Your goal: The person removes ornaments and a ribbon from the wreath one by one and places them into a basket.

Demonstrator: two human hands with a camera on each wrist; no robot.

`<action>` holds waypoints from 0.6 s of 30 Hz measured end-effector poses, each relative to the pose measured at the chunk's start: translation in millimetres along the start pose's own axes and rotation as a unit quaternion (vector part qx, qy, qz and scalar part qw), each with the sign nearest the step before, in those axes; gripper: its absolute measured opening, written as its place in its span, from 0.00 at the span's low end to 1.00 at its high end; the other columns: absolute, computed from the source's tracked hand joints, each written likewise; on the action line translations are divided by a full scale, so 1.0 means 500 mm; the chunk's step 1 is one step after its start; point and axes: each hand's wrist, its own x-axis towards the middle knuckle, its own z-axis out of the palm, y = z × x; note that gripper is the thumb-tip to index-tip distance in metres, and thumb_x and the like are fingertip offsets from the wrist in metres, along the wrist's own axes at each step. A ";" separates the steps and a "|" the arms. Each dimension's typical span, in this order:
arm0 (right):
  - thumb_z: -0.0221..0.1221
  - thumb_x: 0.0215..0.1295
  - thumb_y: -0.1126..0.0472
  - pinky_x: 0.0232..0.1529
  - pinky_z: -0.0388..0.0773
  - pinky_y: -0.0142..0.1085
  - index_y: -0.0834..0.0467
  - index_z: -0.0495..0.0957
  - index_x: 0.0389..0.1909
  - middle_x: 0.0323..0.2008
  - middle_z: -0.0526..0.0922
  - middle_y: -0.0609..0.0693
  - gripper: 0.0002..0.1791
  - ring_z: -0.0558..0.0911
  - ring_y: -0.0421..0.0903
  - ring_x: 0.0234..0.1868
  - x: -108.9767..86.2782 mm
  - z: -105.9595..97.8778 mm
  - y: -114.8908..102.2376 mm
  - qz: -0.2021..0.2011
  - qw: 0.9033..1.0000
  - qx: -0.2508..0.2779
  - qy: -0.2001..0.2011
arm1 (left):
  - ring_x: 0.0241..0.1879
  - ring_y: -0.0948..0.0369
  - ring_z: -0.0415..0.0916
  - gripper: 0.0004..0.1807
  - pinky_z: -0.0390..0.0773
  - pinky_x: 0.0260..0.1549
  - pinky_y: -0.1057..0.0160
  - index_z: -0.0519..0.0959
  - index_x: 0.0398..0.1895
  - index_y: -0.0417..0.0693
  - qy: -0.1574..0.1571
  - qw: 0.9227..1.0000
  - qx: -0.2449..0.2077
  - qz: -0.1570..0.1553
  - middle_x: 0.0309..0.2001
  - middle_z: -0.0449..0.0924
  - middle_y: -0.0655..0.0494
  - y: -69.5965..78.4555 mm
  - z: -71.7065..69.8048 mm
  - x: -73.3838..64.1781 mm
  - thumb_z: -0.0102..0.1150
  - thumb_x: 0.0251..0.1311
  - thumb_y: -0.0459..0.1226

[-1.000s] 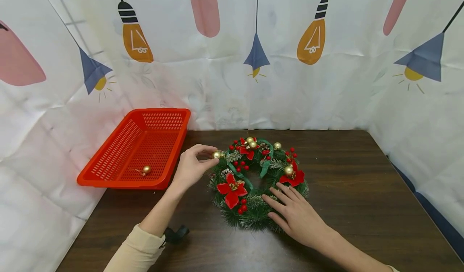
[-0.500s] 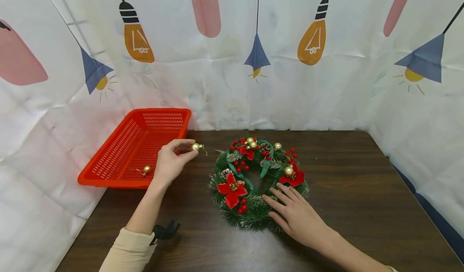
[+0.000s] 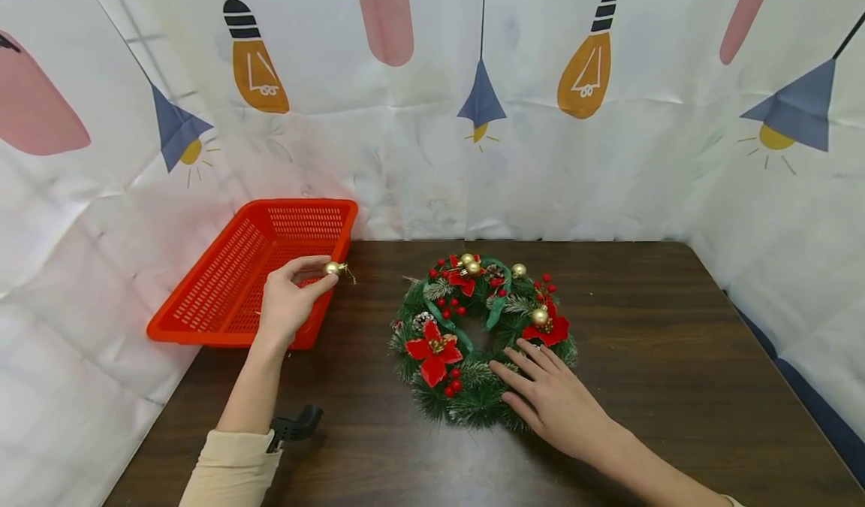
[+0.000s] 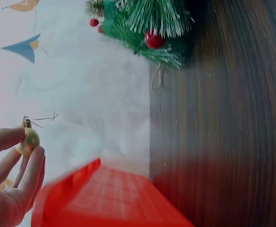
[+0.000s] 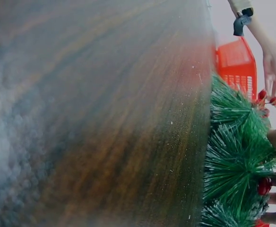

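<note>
Between its thumb and fingertips, my left hand (image 3: 287, 297) pinches a small gold ball ornament (image 3: 333, 268) by the right rim of the red basket. In the left wrist view the ornament (image 4: 29, 141) shows a gold cap and a thin loose thread. A green wreath (image 3: 473, 398) lies on the table, dressed with red poinsettias (image 3: 434, 351), red berries, pinecones, a green ribbon (image 3: 495, 312) and several gold balls (image 3: 540, 317). My right hand (image 3: 557, 402) rests with spread fingers on the wreath's front right part.
The red plastic basket (image 3: 317, 211) stands at the table's back left; my left hand hides part of its inside. Behind the dark wooden table (image 3: 649, 327) hangs a white curtain (image 3: 419, 169) printed with lamps. A black strap mount (image 3: 297, 423) juts from the left wrist.
My left hand has drawn the gold ball ornament away from the wreath's left side, leftward to the basket's right rim. The right hand stays in place on the wreath.
</note>
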 end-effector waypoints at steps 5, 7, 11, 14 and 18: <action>0.61 0.74 0.48 0.67 0.66 0.61 0.52 0.75 0.71 0.67 0.76 0.59 0.28 0.67 0.62 0.72 0.000 0.000 0.001 -0.001 1.000 -0.003 0.002 | 0.50 0.60 0.78 0.23 0.80 0.42 0.73 0.81 0.62 0.44 0.011 1.000 0.004 -0.011 0.54 0.82 0.46 -0.014 -0.020 0.000 0.67 0.68 0.45; 0.61 0.74 0.48 0.67 0.66 0.61 0.52 0.75 0.71 0.67 0.76 0.59 0.28 0.67 0.62 0.72 0.000 0.000 0.001 -0.003 1.000 -0.003 0.003 | 0.50 0.61 0.79 0.23 0.80 0.43 0.74 0.81 0.62 0.43 0.016 1.000 0.002 -0.013 0.54 0.82 0.45 -0.021 -0.028 0.001 0.67 0.68 0.44; 0.61 0.74 0.48 0.67 0.66 0.61 0.52 0.75 0.71 0.67 0.76 0.59 0.28 0.67 0.62 0.72 0.000 -0.001 0.001 -0.003 1.000 0.000 0.001 | 0.51 0.64 0.78 0.24 0.80 0.43 0.74 0.80 0.63 0.42 0.027 0.999 -0.004 -0.024 0.54 0.81 0.47 -0.033 -0.045 0.002 0.67 0.69 0.43; 0.60 0.75 0.48 0.68 0.65 0.61 0.53 0.75 0.71 0.67 0.76 0.59 0.28 0.67 0.63 0.72 0.001 -0.001 0.000 -0.003 1.000 0.002 -0.001 | 0.44 0.65 0.77 0.24 0.76 0.31 0.72 0.79 0.64 0.43 0.036 0.999 -0.001 -0.039 0.53 0.81 0.51 -0.039 -0.058 0.002 0.66 0.69 0.44; 0.61 0.74 0.48 0.68 0.65 0.61 0.53 0.75 0.71 0.67 0.76 0.59 0.28 0.67 0.63 0.72 0.001 -0.001 0.000 -0.003 1.000 0.000 -0.001 | 0.34 0.64 0.73 0.24 0.69 0.19 0.67 0.79 0.65 0.45 0.048 0.997 -0.001 -0.063 0.51 0.80 0.55 -0.045 -0.074 0.001 0.66 0.70 0.44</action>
